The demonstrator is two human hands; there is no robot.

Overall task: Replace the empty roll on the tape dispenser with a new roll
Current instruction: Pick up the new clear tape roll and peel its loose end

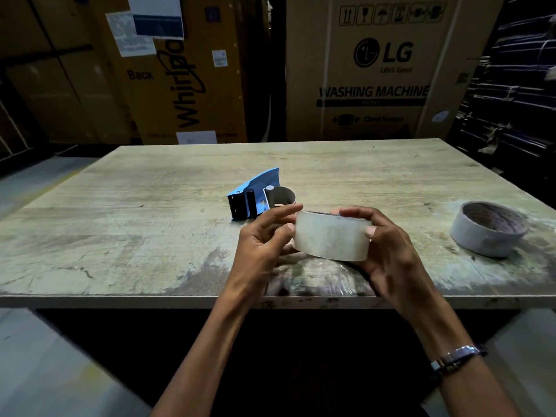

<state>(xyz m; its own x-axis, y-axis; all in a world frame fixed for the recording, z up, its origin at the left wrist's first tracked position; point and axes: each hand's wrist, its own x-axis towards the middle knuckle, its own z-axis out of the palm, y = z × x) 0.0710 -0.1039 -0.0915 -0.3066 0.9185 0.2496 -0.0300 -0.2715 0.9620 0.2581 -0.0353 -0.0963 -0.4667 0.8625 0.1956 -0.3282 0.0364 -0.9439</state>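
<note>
I hold a full roll of clear tape (331,236) above the near part of the table, its outer face turned toward me. My left hand (264,239) pinches its left side with thumb and fingers. My right hand (388,251) grips its right side, fingers curled over the top edge. Just behind the roll, the blue tape dispenser (255,195) lies on its side, serrated blade to the left. A pale curved band at its hub is partly hidden by my fingers. An empty cardboard core (489,228) lies flat on the table at the right.
The worn wooden table (135,206) reaches from its front edge near my wrists to tall cardboard appliance boxes (376,70) behind it. Dark stacked material (511,100) stands at the far right. A watch is on my right wrist.
</note>
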